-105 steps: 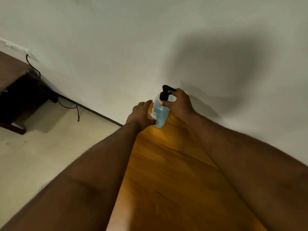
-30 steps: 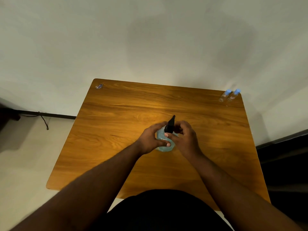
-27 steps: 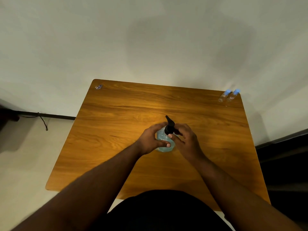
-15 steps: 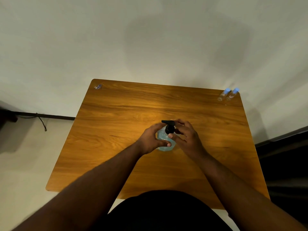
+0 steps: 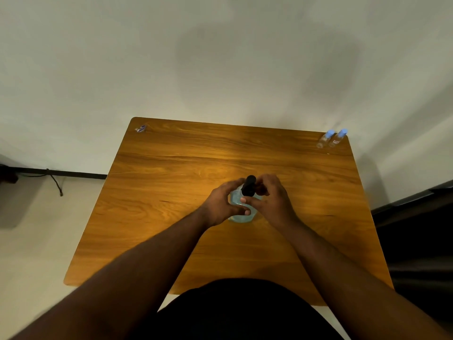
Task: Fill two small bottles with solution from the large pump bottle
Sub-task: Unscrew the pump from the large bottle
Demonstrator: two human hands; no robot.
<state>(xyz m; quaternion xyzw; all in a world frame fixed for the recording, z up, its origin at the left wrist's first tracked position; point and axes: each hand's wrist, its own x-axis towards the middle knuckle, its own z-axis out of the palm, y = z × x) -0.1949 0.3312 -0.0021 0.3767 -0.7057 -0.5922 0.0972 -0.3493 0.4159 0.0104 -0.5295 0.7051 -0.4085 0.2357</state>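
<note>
Mid-table, hands (image 5: 247, 202) grip upright pump bottle (image 5: 241, 209), nozzle pointing away.

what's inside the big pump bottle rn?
Pale blue liquid shows through the clear pump bottle, below the black pump head. The left hand and right hand cover both sides, so the fill level is hidden.

you face a wooden table (image 5: 171, 182) set against a pale wall (image 5: 220, 57). a small wrapper-like scrap (image 5: 140, 128) lies at its far left corner. a dark cable (image 5: 55, 181) trails along the floor at left.
</note>
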